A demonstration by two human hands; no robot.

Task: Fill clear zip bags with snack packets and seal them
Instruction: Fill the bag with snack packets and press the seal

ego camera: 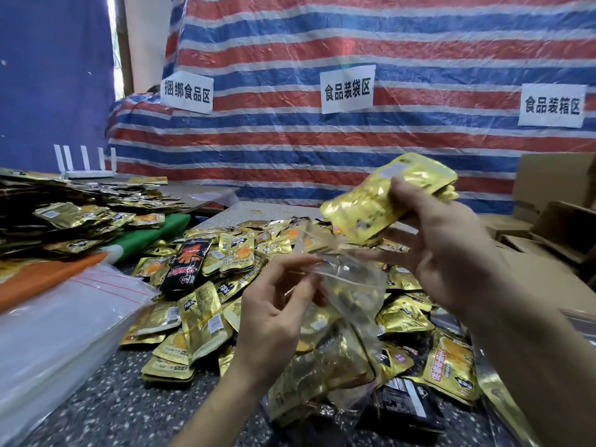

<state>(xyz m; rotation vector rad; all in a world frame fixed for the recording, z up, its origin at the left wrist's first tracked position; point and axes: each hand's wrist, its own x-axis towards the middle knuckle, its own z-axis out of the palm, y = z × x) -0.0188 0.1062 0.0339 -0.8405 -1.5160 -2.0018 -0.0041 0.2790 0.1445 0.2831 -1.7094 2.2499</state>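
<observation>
Evidently mid-fill, the left hand pinched the near lip of the clear zip bag between its fingers, above the bench. The right hand gripped the gold snack packets just over the bag's mouth. Spreading that mouth wider first would likely ease entry.

place: packing workshop | evidence: zone signs, tarp wall, snack-packet heaps, cartons

Striped tarp (red, blue, white), backdrop: three white paper signs fixed on it; white router at its lower left; cardboard boxes against its right end.
</observation>
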